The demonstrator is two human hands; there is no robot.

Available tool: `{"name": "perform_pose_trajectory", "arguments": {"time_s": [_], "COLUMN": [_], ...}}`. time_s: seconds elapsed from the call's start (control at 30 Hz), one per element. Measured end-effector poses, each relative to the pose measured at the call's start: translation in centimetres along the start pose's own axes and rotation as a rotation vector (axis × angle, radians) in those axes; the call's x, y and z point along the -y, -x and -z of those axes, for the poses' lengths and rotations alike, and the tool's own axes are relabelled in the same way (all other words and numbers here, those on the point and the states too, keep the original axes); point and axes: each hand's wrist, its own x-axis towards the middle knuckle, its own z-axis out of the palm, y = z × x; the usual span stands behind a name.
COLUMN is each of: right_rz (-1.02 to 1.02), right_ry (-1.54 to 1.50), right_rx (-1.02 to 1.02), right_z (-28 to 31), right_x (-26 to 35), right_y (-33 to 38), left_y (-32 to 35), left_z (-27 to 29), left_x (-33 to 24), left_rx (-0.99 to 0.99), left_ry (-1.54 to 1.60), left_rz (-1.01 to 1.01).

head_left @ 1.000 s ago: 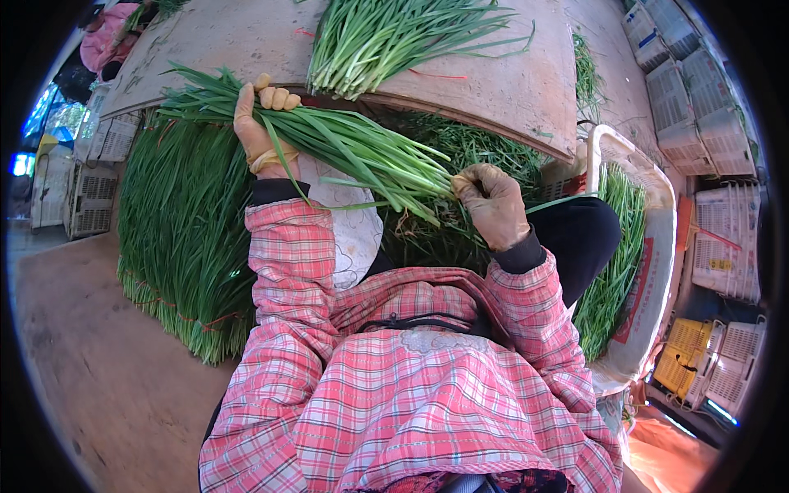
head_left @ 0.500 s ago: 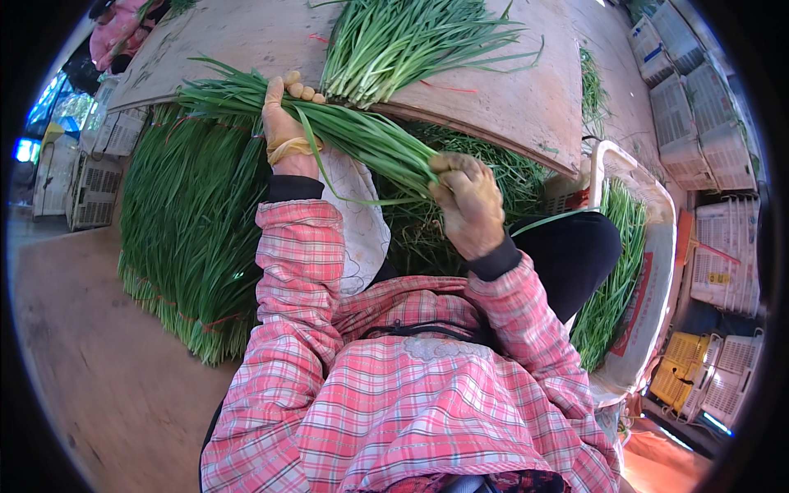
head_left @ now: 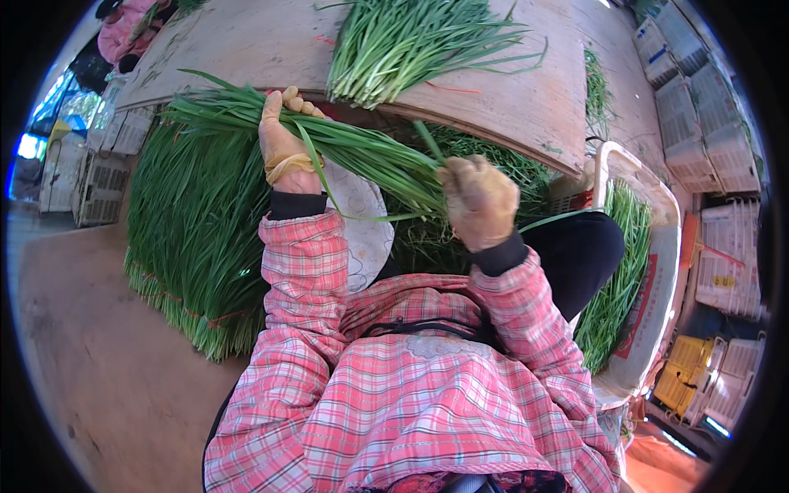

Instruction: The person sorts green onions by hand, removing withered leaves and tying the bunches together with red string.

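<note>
A loose bunch of garlic chives (head_left: 370,156) slants across in front of me, its leafy end at the left and its pale stem ends at the right. My left hand (head_left: 283,140), in a tan glove, is closed around the leafy half. Beside the stem ends, my right hand (head_left: 482,201), in a soiled glove, has its fingers curled shut. A short green chive blade (head_left: 427,140) sticks up from these fingers. One long leaf droops below the bunch. Tied chives (head_left: 205,222) are stacked at my left, and another chive pile (head_left: 411,49) lies ahead.
The wooden board (head_left: 526,107) ahead bears the far pile and red ties. At my right stands a white crate (head_left: 667,246) of chives. Stacked crates (head_left: 699,115) line the right side, with a yellow crate (head_left: 684,374) lower down. Another person (head_left: 127,33) sits at far left.
My right hand has shifted a little right, away from the stem ends, and a chive blade now stands up from its fingers. The left hand keeps its hold on the bunch.
</note>
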Motion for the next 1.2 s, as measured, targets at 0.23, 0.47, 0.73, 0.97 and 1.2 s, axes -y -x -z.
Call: {"name": "perform_pose_trajectory", "arguments": {"time_s": [0.23, 0.47, 0.73, 0.97, 1.2], "right_rz": [-0.424, -0.167, -0.143, -0.695, -1.151], "right_ry": [0.11, -0.061, -0.022, 0.218, -1.693], "right_rx": [0.059, 0.053, -0.223, 0.61, 0.157], "right_z": [3.1, 4.0, -0.8, 3.6, -1.6], "right_x": [-6.0, -0.2, -2.3, -7.0, 0.5], "right_y": [7.3, 1.9, 2.8, 8.9, 2.3], "left_y": [-0.3, 0.1, 0.3, -0.5, 0.0], "left_z": [5.2, 5.0, 3.7, 6.2, 4.3], "left_x": [-2.5, -1.7, -0.8, -1.4, 0.1], "left_rx": [-0.081, -0.191, -0.162, -0.104, -0.116], "left_ry": [0.141, 0.122, 0.126, 0.167, 0.165], "left_rz": [-0.141, -0.171, -0.166, -0.16, -0.172]}}
